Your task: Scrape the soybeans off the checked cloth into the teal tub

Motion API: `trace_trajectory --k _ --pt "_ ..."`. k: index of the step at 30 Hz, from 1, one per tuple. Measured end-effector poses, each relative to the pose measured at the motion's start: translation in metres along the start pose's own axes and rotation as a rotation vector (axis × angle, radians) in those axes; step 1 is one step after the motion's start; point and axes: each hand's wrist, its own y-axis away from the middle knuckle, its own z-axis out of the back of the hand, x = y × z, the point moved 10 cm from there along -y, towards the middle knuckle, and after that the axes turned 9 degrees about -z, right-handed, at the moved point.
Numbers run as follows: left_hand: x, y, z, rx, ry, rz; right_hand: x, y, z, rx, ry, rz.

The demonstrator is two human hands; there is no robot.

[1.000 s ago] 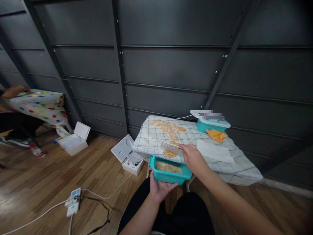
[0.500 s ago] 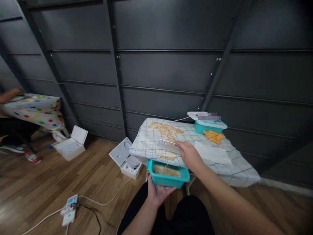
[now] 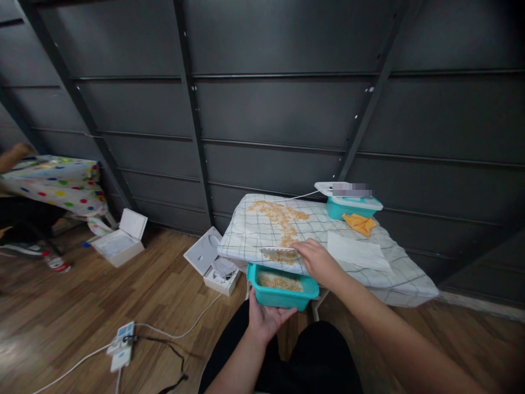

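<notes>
Teal tub [image 3: 283, 299], rect., yellow grains [image 3: 280, 282] inside, L hand [image 3: 266, 320] beneath, R hand [image 3: 318, 263] holding scraper [image 3: 279, 252]

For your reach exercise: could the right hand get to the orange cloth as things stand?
Probably yes: the orange cloth lies uncovered beyond the right hand, only a flat white sheet between; but that hand is holding a white scraper.

A teal tub [image 3: 283, 298], level and part-filled with yellow grains [image 3: 280, 282], sits just below the checked table's [image 3: 250, 235] near edge. On that edge, a white ridged strip [image 3: 279, 251] lies flat, touching a grain trail [image 3: 283, 216] across the table.
</notes>
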Motion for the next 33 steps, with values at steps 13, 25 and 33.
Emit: trace_trajectory --k 13,25,33 --pt "-0.001 0.003 -0.001 0.037 -0.014 -0.007 0.007 0.015 0.012 0.054 -0.093 0.096" --pt "-0.003 0.001 -0.001 0.105 -0.045 -0.013 0.029 0.046 0.034 -0.071 -0.028 0.187" --pt "0.007 0.001 -0.001 0.159 -0.037 0.028 -0.04 0.014 0.047 -0.256 0.114 -0.133"
